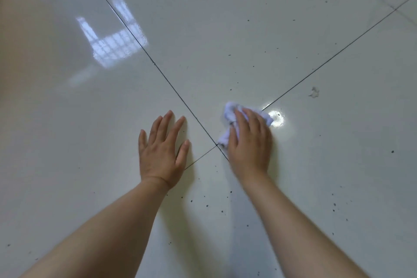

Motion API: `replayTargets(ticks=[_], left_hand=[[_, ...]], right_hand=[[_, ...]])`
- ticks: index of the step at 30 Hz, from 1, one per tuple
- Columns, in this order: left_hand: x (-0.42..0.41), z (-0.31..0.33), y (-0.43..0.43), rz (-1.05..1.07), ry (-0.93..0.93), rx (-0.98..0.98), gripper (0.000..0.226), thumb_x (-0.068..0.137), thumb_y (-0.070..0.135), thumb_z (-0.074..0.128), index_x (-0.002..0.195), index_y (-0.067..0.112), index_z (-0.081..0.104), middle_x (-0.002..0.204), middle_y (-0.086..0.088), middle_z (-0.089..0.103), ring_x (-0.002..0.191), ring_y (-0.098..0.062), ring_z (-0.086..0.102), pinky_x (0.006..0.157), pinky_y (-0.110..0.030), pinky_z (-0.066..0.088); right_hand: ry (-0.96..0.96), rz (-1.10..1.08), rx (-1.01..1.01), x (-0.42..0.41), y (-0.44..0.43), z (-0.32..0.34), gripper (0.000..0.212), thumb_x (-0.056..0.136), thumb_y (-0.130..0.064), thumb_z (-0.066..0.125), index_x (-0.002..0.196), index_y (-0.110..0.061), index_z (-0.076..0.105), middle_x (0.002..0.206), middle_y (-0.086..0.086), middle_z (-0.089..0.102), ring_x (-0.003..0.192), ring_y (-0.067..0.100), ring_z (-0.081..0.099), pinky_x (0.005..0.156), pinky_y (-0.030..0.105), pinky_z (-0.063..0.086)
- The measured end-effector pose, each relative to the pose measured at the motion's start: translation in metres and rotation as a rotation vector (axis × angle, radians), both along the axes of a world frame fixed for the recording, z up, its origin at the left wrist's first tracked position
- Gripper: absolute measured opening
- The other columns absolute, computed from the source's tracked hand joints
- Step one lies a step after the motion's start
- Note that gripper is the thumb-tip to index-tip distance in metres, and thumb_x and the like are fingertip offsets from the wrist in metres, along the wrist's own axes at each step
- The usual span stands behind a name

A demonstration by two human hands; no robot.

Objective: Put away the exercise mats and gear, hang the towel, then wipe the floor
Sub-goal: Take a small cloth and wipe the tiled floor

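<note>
The person is down low over the glossy pale tiled floor [225, 29], both bare forearms reaching out ahead. The left hand [161, 156] lies flat on the tile, palm down, its fingers [168, 124] straight and spread a little apart, the thumb held out to the side; it holds nothing. Just to its right, two thin dark grout lines [155, 65] cross, and the right hand [250, 144] sits right at that crossing, pressing down on a crumpled white cloth [230, 111]. The right hand's fingers [250, 117] lie close together on top of the cloth, fairly flat rather than wrapped round it, though that hand is a bit blurred and I cannot make out the fingertips clearly. The cloth is bunched up against the tile under the palm, poking out past the fingertips at the far end, at the right edge, and beside the thumb near the crossing. Touching the cloth's right edge is a bright spot of light [277, 118] glaring off the shiny surface. Farther away to the left, the tile mirrors a reflection of a barred window [112, 40]. Small dark specks [207, 205] are scattered over the tiles, thickest near the forearms and off to the right, and there is a grey smudge [314, 92] on the tile well to the right of the cloth, beyond the grout line.
</note>
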State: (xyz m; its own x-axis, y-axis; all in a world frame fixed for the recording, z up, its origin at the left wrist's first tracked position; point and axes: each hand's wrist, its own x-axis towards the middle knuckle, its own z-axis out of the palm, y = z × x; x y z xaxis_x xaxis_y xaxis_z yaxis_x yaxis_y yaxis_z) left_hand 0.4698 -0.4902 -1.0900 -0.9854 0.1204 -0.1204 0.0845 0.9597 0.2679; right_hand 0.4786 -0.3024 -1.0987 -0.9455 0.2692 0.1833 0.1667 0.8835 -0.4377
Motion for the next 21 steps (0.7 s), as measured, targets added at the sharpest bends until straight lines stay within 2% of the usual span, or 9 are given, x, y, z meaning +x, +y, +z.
replayTargets(ticks=[2, 4, 6, 9, 13, 15, 17, 19, 21], left_hand=[[0.001, 0.001, -0.002, 0.000, 0.021, 0.022, 0.057, 0.086, 0.049, 0.021, 0.142, 0.040, 0.025, 0.155, 0.010, 0.016, 0.142, -0.011, 0.010, 0.114, -0.042, 0.003], [-0.001, 0.001, -0.003, -0.005, 0.024, 0.059, 0.059, 0.084, 0.047, 0.019, 0.142, 0.039, 0.027, 0.155, 0.008, 0.020, 0.142, -0.012, 0.013, 0.113, -0.043, 0.004], [0.000, 0.000, -0.004, -0.019, 0.026, 0.061, 0.062, 0.082, 0.048, 0.018, 0.143, 0.037, 0.027, 0.154, 0.008, 0.020, 0.142, -0.013, 0.013, 0.113, -0.043, 0.004], [-0.001, 0.002, -0.006, -0.064, -0.035, 0.026, 0.064, 0.083, 0.049, 0.021, 0.146, 0.037, 0.017, 0.157, 0.008, 0.010, 0.144, -0.013, 0.004, 0.114, -0.043, -0.002], [0.017, 0.024, -0.019, -0.162, -0.142, -0.093, 0.063, 0.094, 0.041, 0.034, 0.148, 0.032, 0.003, 0.158, 0.007, -0.003, 0.145, -0.013, -0.004, 0.114, -0.045, -0.006], [0.054, 0.039, -0.035, -0.121, -0.162, -0.108, 0.062, 0.095, 0.043, 0.032, 0.148, 0.031, 0.003, 0.158, 0.007, -0.007, 0.145, -0.015, -0.007, 0.114, -0.049, -0.005], [0.102, 0.046, -0.054, -0.030, -0.201, -0.093, 0.063, 0.096, 0.043, 0.031, 0.148, 0.029, 0.001, 0.157, 0.006, -0.012, 0.144, -0.016, -0.011, 0.115, -0.050, -0.003], [0.146, 0.050, -0.077, 0.079, -0.240, -0.072, 0.063, 0.096, 0.043, 0.029, 0.148, 0.027, -0.002, 0.156, 0.006, -0.016, 0.144, -0.016, -0.014, 0.115, -0.049, -0.002], [0.187, 0.053, -0.103, 0.178, -0.268, -0.030, 0.063, 0.097, 0.043, 0.029, 0.148, 0.025, -0.002, 0.156, 0.006, -0.017, 0.144, -0.015, -0.014, 0.115, -0.048, -0.002]], right_hand=[[-0.023, 0.070, 0.000, 0.030, -0.033, 0.001, 0.038, 0.092, -0.026, 0.039, 0.126, -0.015, 0.055, 0.130, 0.002, 0.055, 0.122, 0.025, 0.049, 0.098, 0.037, 0.037], [-0.032, 0.192, -0.030, 0.056, -0.048, 0.000, 0.040, 0.092, -0.028, 0.037, 0.127, -0.017, 0.054, 0.131, 0.000, 0.053, 0.123, 0.024, 0.049, 0.097, 0.038, 0.041], [-0.027, 0.211, -0.049, 0.060, -0.044, -0.001, 0.040, 0.091, -0.028, 0.038, 0.125, -0.017, 0.055, 0.131, 0.000, 0.054, 0.122, 0.025, 0.049, 0.096, 0.038, 0.043], [-0.028, 0.202, -0.049, 0.052, -0.042, 0.000, 0.039, 0.090, -0.029, 0.038, 0.123, -0.018, 0.057, 0.130, -0.001, 0.055, 0.122, 0.022, 0.049, 0.095, 0.036, 0.042], [-0.031, 0.214, -0.005, 0.053, -0.043, 0.003, 0.042, 0.090, -0.033, 0.035, 0.122, -0.019, 0.058, 0.129, -0.001, 0.056, 0.122, 0.021, 0.048, 0.097, 0.036, 0.039], [-0.090, 0.208, 0.002, 0.051, -0.042, 0.007, 0.047, 0.091, -0.036, 0.030, 0.127, -0.019, 0.055, 0.134, -0.002, 0.053, 0.127, 0.019, 0.043, 0.102, 0.034, 0.033], [-0.191, 0.187, 0.021, 0.061, -0.052, 0.012, 0.043, 0.095, -0.033, 0.034, 0.133, -0.018, 0.048, 0.142, -0.002, 0.044, 0.134, 0.018, 0.034, 0.106, 0.032, 0.024], [-0.251, 0.175, 0.018, 0.085, -0.077, 0.017, 0.043, 0.097, -0.029, 0.038, 0.139, -0.017, 0.041, 0.147, -0.001, 0.036, 0.138, 0.018, 0.027, 0.109, 0.032, 0.019], [-0.278, 0.219, -0.021, 0.122, -0.110, 0.021, 0.048, 0.096, -0.033, 0.036, 0.140, -0.016, 0.038, 0.148, 0.000, 0.035, 0.139, 0.021, 0.024, 0.111, 0.034, 0.017]])
